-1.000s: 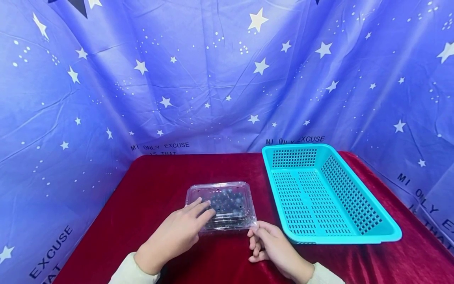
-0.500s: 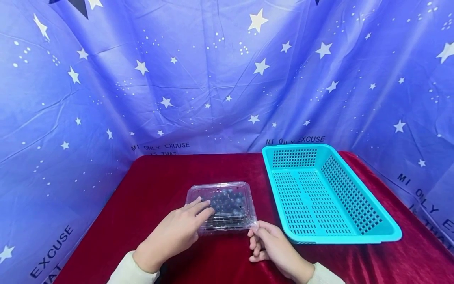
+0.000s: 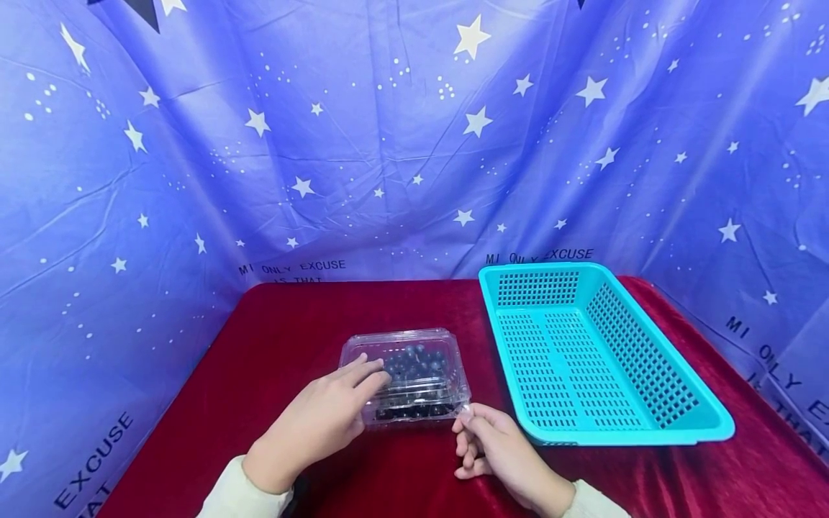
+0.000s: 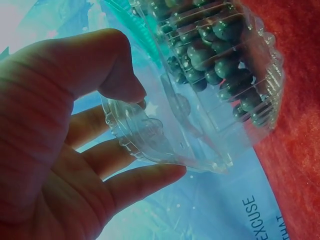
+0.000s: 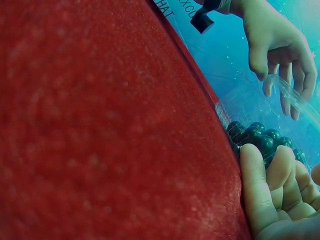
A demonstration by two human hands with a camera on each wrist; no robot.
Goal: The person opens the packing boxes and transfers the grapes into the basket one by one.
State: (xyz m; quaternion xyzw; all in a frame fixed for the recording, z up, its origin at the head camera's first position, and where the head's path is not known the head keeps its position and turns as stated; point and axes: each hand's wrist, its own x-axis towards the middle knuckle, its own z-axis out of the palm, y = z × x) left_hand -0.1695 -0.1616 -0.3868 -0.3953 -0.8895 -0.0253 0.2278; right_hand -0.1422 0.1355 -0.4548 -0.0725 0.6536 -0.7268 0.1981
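Note:
A clear plastic clamshell box (image 3: pixel 414 421) holding several dark blueberries (image 3: pixel 422 363) rests on the table, its lid (image 3: pixel 365 345) raised a little at the near side. My left hand (image 3: pixel 317 414) grips the lid's left side; in the left wrist view the thumb (image 4: pixel 122 80) is on one face of the lid's rim and the fingers lie behind it. My right hand (image 3: pixel 495 442) pinches the box's near right corner between thumb and index finger, the other fingers loosely curled. Round berries (image 5: pixel 265 140) show through the box wall in the right wrist view.
A turquoise plastic basket (image 3: pixel 635 436) with slotted sides stands to the right of the box, close to my right hand. Dark red velvet cloth (image 3: pixel 291 324) covers the table. A blue curtain (image 3: pixel 388 144) with stars hangs behind and at both sides.
The near edge of the lid has come up slightly with my left hand, and berries now show in the front of the box. The right hand has stayed at the corner.

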